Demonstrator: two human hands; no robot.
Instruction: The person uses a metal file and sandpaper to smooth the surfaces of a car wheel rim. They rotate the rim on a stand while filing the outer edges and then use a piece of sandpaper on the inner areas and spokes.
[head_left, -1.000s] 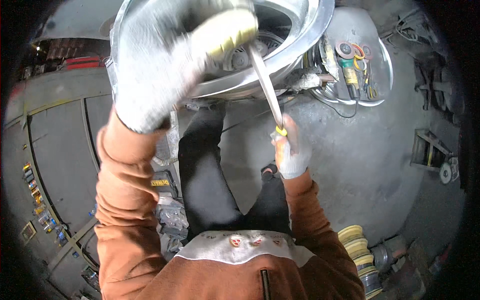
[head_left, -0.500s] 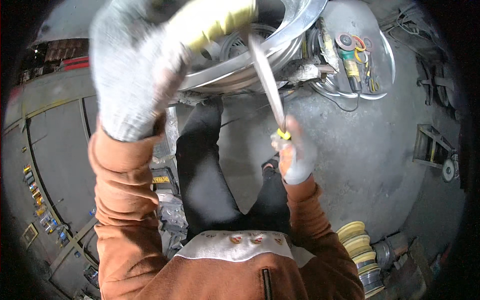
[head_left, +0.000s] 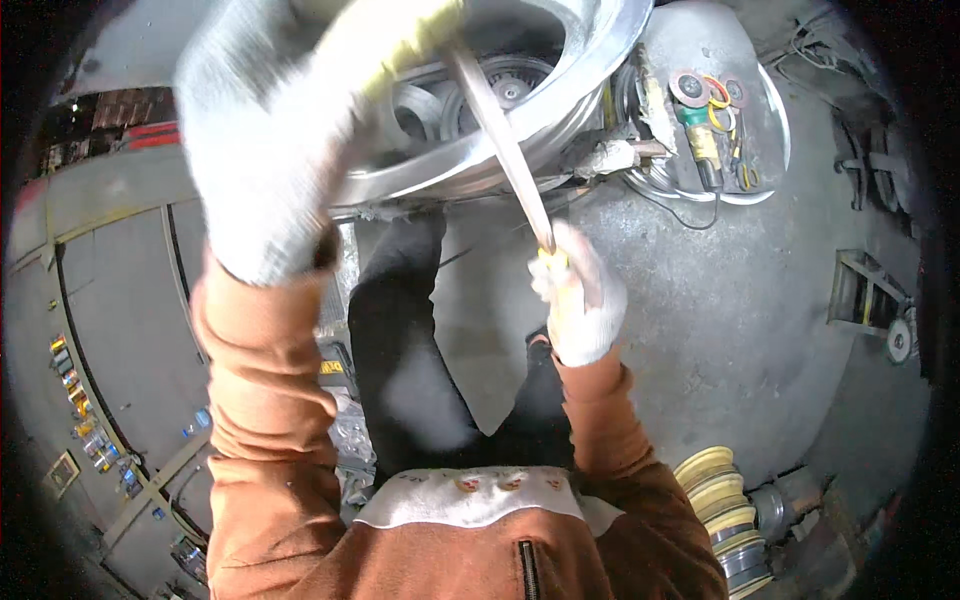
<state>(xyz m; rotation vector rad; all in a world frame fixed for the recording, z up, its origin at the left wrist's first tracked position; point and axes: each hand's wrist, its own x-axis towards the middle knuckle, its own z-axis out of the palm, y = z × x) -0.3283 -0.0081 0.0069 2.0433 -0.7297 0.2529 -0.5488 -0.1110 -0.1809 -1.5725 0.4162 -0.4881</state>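
Note:
My left hand (head_left: 265, 140), in a pale work glove and smeared by motion, is closed around the upper end of a long flat file-like metal bar (head_left: 508, 155). Yellow wrapping covers the part there; whether it is a handle or taped glove fingers I cannot tell. Gloved as well, my right hand (head_left: 585, 300) pinches the bar's lower end, next to a small yellow piece. The bar slants across the near lip of a shiny metal wheel rim (head_left: 600, 75), in front of me. Whether the bar touches the lip is unclear. My left arm hides the rim's left side.
Right of the rim, a green angle grinder (head_left: 702, 140), tape rolls (head_left: 718, 92) and scissors (head_left: 746, 176) lie on a grey board (head_left: 705, 30). Stacked yellow and silver rims (head_left: 725, 500) stand at lower right. A metal frame (head_left: 860, 295) sits far right.
The bar and both hands have shifted a little to the left, with the bar's upper end moving left across the rim. Both hands keep their grip.

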